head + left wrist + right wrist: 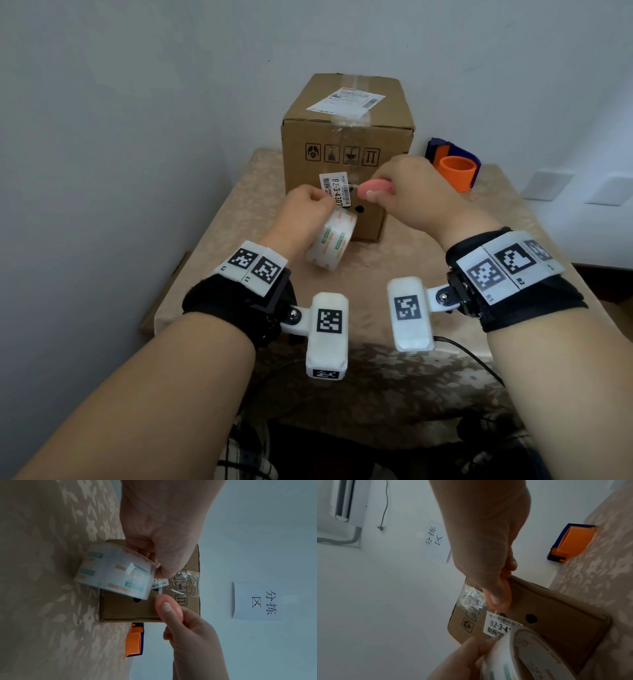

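A roll of clear packing tape [330,241] with orange and green print hangs in front of a brown cardboard box [346,144]. My left hand [320,200] pinches the roll at its top edge, near the box's white barcode label [337,192]. The roll [115,572] tilts down toward the table. My right hand [373,195] grips a small pink cutter [375,186], its thin pale tip pointing left at the tape end by my left fingers. The cutter [169,605] sits just beside the roll, and its tip [495,612] is over the label.
The box stands at the back of a beige flower-patterned table [239,212] against a white wall. An orange and blue tape dispenser [452,164] sits to the right of the box. A paper sign [257,600] hangs on the wall. A black cable [472,359] trails near the front.
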The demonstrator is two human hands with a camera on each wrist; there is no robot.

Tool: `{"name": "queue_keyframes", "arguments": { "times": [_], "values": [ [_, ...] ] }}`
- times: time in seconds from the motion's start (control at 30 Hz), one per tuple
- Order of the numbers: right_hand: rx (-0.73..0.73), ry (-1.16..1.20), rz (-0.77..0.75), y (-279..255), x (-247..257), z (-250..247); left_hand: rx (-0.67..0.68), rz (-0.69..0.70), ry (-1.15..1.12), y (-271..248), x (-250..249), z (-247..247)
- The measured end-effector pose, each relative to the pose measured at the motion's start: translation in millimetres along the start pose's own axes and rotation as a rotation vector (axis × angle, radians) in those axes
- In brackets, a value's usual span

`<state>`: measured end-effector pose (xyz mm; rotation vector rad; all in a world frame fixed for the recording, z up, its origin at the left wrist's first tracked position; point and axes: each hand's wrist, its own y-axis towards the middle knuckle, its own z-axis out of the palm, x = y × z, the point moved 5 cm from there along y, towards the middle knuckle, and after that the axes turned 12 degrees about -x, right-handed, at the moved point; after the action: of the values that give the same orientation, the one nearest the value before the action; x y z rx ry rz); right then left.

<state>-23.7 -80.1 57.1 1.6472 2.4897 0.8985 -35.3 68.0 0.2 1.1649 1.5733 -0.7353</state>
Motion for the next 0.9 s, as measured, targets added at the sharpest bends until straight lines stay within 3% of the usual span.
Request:
{"name": "queue_keyframes", "arguments": {
  "times": [0.23, 0.4, 0.57, 0.67, 0.77, 0.9],
  "values": [
    [-0.107, 0.224, 0.133, -14.6, -17.0, -21.2, 0.098, 0.041, 0.008, -10.7, -11.7, 2.5],
    [-0.206, 0.331, 0.42, -44.9, -73.5, -29.9, 0.287, 0.131, -0.029, -29.5, -31.9, 31.2],
    [-0.265, 0.424, 0.748, -78.4, -143.1, -18.3, 0.475, 0.346, 0.045, -55.2, -51.6, 88.5],
    [-0.256, 0.449, 0.847, -94.8, -168.7, -12.0, 0.455, 0.523, 0.218, -60.0, -60.4, 120.0],
    [-0.204, 0.416, 0.822, -103.2, -179.9, -9.1, 0.418, 0.726, 0.374, -58.0, -61.4, 145.1],
    [-0.196, 0.388, 0.798, -107.7, -190.0, -2.4, 0.304, 0.792, 0.557, -42.7, -50.2, 166.7]
  ]
}}
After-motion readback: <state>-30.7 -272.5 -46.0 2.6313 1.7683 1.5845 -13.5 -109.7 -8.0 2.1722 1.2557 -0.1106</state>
